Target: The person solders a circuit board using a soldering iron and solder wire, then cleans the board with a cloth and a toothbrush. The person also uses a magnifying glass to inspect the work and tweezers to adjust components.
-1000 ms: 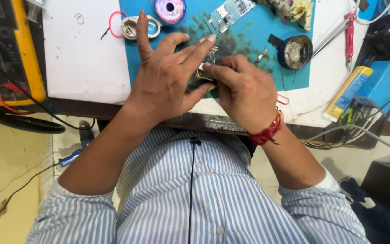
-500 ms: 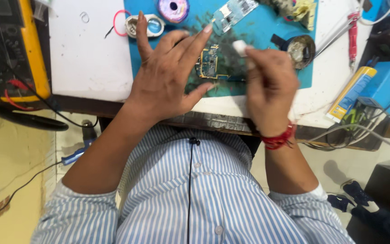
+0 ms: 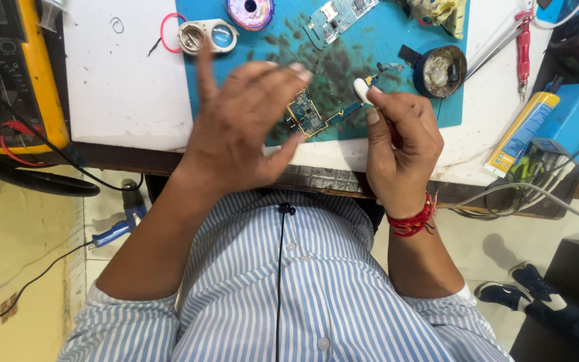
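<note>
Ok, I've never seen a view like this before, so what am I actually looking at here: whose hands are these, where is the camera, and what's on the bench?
There is no machine here. The one camera sits on a person's head and looks down past a striped shirt at that person's own two bare hands.

The left hand hangs open above the bench with its fingers spread, holding nothing. The right hand grips a small white-tipped tool, the tip pointing at a small circuit board.

That board lies on a stained blue mat on a white table. Also on the mat: a second circuit board, a round tin and a spool. A yellow meter sits far left; a yellow tube and red-handled tweezers lie on the right.
</note>
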